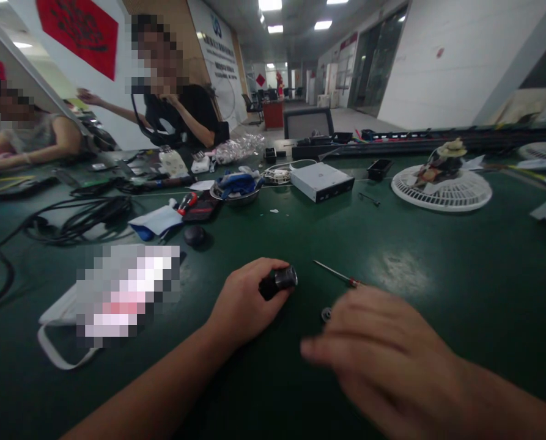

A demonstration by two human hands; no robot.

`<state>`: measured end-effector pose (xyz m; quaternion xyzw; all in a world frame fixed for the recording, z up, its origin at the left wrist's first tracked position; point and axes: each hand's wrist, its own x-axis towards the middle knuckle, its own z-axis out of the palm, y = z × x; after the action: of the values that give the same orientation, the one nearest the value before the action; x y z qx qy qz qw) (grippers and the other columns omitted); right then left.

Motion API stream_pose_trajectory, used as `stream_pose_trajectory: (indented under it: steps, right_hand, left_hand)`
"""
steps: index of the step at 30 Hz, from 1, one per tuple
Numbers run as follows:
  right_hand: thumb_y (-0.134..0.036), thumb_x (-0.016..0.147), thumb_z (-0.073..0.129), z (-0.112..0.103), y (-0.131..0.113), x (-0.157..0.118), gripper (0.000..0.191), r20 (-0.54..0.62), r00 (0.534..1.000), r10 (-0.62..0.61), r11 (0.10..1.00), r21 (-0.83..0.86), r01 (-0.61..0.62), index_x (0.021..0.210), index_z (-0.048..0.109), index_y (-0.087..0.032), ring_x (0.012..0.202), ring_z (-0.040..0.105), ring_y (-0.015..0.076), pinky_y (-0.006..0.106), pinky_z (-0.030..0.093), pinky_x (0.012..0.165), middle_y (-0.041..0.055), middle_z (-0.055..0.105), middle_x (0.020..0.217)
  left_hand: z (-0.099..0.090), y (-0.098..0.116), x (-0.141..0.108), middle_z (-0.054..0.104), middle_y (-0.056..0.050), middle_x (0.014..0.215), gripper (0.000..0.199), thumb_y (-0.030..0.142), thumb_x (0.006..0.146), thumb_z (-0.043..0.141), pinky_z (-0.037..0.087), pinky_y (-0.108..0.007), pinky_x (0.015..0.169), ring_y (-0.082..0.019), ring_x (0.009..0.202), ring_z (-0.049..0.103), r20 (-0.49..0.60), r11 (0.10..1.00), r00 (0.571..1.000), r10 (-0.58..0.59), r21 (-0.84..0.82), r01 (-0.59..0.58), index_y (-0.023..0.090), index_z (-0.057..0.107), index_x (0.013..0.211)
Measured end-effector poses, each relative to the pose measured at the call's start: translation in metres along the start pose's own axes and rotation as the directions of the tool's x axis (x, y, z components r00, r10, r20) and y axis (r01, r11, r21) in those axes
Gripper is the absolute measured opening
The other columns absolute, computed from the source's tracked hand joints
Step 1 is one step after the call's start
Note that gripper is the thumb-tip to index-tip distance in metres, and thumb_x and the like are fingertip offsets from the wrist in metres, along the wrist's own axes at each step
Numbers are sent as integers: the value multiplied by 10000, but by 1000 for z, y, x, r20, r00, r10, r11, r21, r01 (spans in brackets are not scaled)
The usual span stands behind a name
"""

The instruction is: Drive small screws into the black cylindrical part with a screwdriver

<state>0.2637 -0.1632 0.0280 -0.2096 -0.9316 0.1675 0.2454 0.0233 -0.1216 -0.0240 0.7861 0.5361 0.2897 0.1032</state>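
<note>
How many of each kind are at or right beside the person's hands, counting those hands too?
Left hand and right hand: 2
Black cylinder, in the left hand's grip: 1
Screwdriver, partly hidden: 1
Small round part, partly hidden: 1
Total: 5

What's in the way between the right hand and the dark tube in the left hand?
A small round part lies there on the table, partly hidden by the right hand. It looks low, so it probably wouldn't block reaching the dark cylinder in the left hand. The screwdriver lies farther back.
</note>
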Motion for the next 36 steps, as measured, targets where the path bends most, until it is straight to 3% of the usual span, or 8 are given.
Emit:
stream_pose_trajectory:
  steps: [3, 5, 9, 14, 18, 31, 34, 36]
  right_hand:
    - [-369, 866, 682, 15, 47, 3, 363, -2, 975, 224, 948, -232, -218, 1209, 691, -250, 995, 598, 296, 482, 492, 800, 94, 665, 1124]
    - [-391, 865, 697, 19, 61, 3, 284, 69, 960, 272, 934, -260, -246, 1111, 720, -249, 951, 589, 283, 465, 479, 772, 75, 670, 1040]
    - [-238, 871, 691, 20, 54, 2, 107, 84, 949, 305, 937, -203, -284, 972, 715, -212, 897, 597, 240, 420, 492, 773, 49, 675, 942]
    - [-117, 861, 636, 24, 44, 0, 234, -115, 919, 377, 923, 134, -362, 1066, 691, -216, 953, 651, 186, 356, 541, 851, 39, 702, 1048]
    - [-111, 866, 625, 28, 46, 1, 217, -152, 879, 452, 855, 354, -378, 996, 738, -243, 921, 681, 162, 309, 571, 810, 25, 711, 1030]
    - [-158, 832, 698, 35, 47, 1, 110, -192, 877, 441, 865, 351, -358, 819, 766, -244, 768, 647, 144, 281, 522, 688, 12, 677, 865]
    - [-150, 771, 733, 35, 46, 2, 68, -142, 838, 528, 809, 384, -445, 753, 730, -216, 708, 609, 132, 265, 484, 630, 1, 646, 810]
    - [-169, 731, 767, 35, 47, 3, 87, -38, 783, 620, 705, 464, -536, 764, 692, -199, 670, 588, 127, 249, 461, 587, -14, 640, 755]
  left_hand:
    - [0, 2, 0, 721, -24, 1027, 315, 244, 812, 704, 566, -358, 842, -194, 917, 684, 29, 1000, 999, 17, -16, -16, 241, 661, 1124]
    - [-1, 3, -1, 716, -28, 1043, 309, 242, 824, 693, 560, -364, 866, -194, 941, 679, 54, 999, 998, 30, -27, -29, 239, 657, 1131]
    - [-2, 5, -3, 710, -34, 1051, 302, 224, 825, 690, 557, -371, 867, -197, 964, 670, 88, 996, 994, 67, -56, -62, 235, 655, 1124]
    - [-4, 7, -4, 709, -44, 1061, 306, 224, 825, 689, 554, -363, 859, -195, 975, 667, 132, 978, 973, 189, -117, -174, 232, 647, 1128]
    - [-6, 10, -6, 712, -32, 1041, 293, 254, 843, 683, 542, -337, 833, -184, 955, 669, 174, 960, 948, 266, -141, -243, 241, 635, 1131]
    - [-5, 17, -10, 717, -35, 1008, 306, 377, 904, 635, 474, -334, 749, -184, 866, 644, 230, 914, 885, 405, -95, -394, 215, 602, 1161]
    - [-5, 19, -9, 713, -39, 1072, 275, 327, 931, 603, 461, -332, 775, -180, 918, 641, 258, 897, 859, 441, -104, -429, 217, 594, 1183]
    - [-5, 20, -8, 707, -34, 1126, 253, 272, 955, 564, 448, -336, 798, -178, 963, 635, 263, 876, 837, 480, -96, -473, 229, 591, 1203]
